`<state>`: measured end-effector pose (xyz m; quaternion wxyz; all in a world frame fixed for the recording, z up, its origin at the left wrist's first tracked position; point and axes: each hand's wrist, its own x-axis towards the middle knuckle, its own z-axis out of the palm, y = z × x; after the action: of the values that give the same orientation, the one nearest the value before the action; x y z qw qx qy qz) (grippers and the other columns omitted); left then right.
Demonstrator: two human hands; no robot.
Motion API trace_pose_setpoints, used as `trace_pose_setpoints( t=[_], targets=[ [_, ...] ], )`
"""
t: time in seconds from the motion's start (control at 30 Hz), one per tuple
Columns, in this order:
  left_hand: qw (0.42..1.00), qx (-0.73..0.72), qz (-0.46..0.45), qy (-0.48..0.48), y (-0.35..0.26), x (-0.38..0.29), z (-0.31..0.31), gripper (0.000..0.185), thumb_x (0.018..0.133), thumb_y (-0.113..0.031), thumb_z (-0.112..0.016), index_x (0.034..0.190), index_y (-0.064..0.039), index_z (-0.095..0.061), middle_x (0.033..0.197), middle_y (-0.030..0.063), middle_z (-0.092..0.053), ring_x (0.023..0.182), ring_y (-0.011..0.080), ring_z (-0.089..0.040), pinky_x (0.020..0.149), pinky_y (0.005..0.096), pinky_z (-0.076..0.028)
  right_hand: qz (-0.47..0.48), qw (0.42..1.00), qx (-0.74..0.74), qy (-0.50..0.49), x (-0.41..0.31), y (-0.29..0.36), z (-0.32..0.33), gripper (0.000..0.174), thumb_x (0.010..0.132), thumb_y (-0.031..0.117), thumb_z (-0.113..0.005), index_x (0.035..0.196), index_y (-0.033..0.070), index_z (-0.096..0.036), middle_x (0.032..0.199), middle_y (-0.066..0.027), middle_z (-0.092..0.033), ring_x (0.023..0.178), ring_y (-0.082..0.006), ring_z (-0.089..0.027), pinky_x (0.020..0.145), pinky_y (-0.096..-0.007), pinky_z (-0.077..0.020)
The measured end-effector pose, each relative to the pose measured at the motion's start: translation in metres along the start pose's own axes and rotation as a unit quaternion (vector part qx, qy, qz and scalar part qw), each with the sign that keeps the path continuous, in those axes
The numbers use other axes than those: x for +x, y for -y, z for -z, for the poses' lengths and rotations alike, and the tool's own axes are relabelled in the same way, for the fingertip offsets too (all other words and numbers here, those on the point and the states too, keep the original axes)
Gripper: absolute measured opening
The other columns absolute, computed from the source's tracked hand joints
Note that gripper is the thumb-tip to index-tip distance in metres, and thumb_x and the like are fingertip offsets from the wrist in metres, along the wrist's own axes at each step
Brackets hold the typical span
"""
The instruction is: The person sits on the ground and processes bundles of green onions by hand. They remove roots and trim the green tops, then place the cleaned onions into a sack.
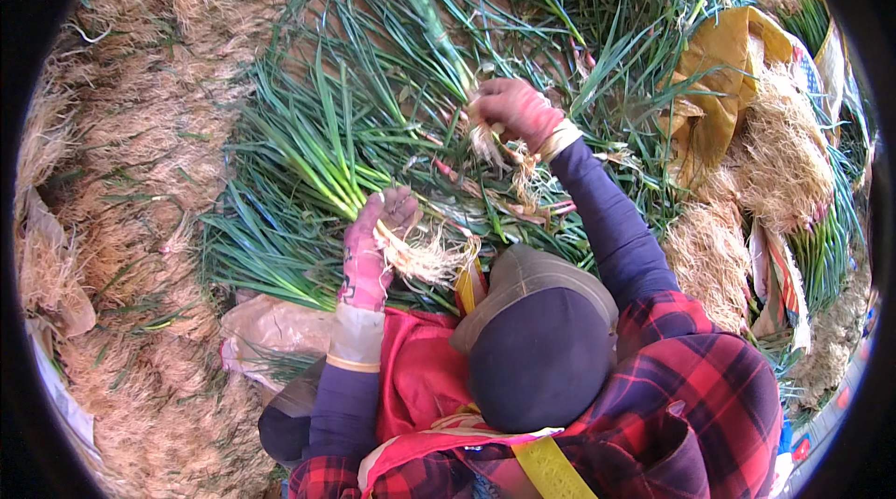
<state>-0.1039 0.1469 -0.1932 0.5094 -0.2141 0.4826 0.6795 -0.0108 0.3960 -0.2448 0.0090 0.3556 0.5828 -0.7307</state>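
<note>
My left hand point(381, 236), in a pink glove with a pale cuff, holds a bunch of green onions point(336, 184). Their pale roots point(423, 254) point right and the green leaves fan up and left. My right hand point(518, 110), in a reddish glove, is shut on the base of another green onion bunch point(437, 37), whose leaves run up and whose roots hang below the fingers. Loose green onions point(280, 240) lie under and around both hands, some with reddish stems.
A thick layer of pale roots point(161, 149) covers the left side. On the right are root masses point(777, 149), a yellow-brown sheet point(714, 79) and stacked green onions point(826, 254). A pale plastic sheet point(280, 331) lies by my left forearm. My knees point(539, 359) are just below the hands.
</note>
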Motion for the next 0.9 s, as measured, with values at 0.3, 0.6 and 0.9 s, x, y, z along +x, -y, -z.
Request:
trace_pose_setpoints(
  t=[0.3,0.6,0.9],
  targets=[
    [0.987,0.151,0.048,-0.020,0.005,0.010,-0.013,0.025,0.082,-0.024,-0.053,0.095,-0.003,-0.057,0.074,0.0054,-0.060,0.064,0.0143,-0.058,0.059,0.0266,-0.048,0.055,0.962,-0.163,0.210,-0.054,0.004,-0.084,0.034,0.077,0.029,-0.051,0.098,0.003,-0.057,0.078,-0.0127,-0.062,0.074,-0.0245,-0.059,0.070,-0.0331,-0.0442],
    [0.992,0.076,0.104,0.004,0.013,0.000,-0.015,0.032,0.080,-0.019,-0.055,0.101,0.004,-0.051,0.079,0.0121,-0.057,0.069,0.0226,-0.057,0.066,0.0347,-0.048,-0.058,0.996,-0.040,0.058,-0.020,0.000,-0.075,0.037,0.077,0.030,-0.053,0.099,0.000,-0.056,0.086,-0.0139,-0.060,0.072,-0.0225,-0.057,0.064,-0.0304,-0.0451],
    [0.990,0.080,0.067,0.092,0.017,-0.009,-0.020,0.034,0.080,-0.021,-0.055,0.103,0.003,-0.048,0.084,0.0098,-0.054,0.078,0.0216,-0.055,0.074,0.0342,-0.046,-0.117,0.952,0.193,0.208,-0.018,0.008,-0.096,0.015,0.075,0.017,-0.060,0.079,0.004,-0.054,0.055,-0.0015,-0.044,0.036,-0.0098,-0.037,0.034,-0.0240,-0.0307]
  ],
)
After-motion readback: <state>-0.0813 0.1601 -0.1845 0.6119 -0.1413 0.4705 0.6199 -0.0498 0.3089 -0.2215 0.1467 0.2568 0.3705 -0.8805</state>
